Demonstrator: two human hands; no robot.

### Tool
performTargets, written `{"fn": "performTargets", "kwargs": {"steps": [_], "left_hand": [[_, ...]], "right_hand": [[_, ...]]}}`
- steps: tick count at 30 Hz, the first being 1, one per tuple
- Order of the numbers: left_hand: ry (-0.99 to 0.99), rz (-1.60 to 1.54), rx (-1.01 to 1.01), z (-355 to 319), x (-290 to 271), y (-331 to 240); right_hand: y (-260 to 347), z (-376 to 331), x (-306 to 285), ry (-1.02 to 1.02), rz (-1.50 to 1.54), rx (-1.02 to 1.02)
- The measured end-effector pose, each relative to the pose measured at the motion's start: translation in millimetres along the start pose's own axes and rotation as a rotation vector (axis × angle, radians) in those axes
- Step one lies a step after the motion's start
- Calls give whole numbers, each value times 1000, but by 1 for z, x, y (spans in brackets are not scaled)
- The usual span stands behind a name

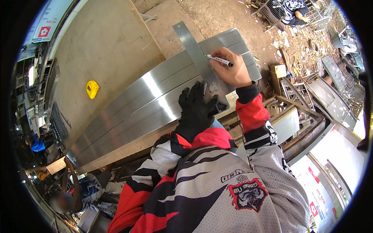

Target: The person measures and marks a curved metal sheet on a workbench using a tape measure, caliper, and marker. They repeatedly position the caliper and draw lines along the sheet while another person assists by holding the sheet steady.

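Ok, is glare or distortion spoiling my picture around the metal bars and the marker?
Head view: bright glare streaks cross the long silver metal bars left of the black-gloved left hand; same view, the white marker pen with a black end in the bare right hand reads fairly sharp; head view again, fisheye bends edges toward the black rim.
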State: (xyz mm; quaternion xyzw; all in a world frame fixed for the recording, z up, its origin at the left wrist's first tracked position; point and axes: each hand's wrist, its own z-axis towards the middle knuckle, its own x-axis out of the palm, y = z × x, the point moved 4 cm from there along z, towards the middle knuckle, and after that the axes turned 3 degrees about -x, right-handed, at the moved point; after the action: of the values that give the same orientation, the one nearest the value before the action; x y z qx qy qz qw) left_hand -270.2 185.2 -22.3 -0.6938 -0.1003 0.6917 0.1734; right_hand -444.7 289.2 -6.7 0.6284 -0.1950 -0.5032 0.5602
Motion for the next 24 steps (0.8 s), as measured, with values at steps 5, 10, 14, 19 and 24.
{"fn": "performTargets", "kwargs": {"steps": [5, 10, 14, 19, 24], "left_hand": [[-29, 1, 1, -2, 1, -1], [-107, -19, -47, -7, -6, -15], [-45, -186, -103, -12, -25, -17], [-99, -486, -194, -28, -76, -7], [-262, -476, -260, -60, -125, 24]], "right_hand": [[-5, -4, -3, -41, 26, 47], [-16, -23, -29, -338, 267, 174], [-13, -52, -49, -460, 445, 137], [-5, -78, -56, -471, 550, 145], [7, -86, -58, -484, 343, 202]]}}
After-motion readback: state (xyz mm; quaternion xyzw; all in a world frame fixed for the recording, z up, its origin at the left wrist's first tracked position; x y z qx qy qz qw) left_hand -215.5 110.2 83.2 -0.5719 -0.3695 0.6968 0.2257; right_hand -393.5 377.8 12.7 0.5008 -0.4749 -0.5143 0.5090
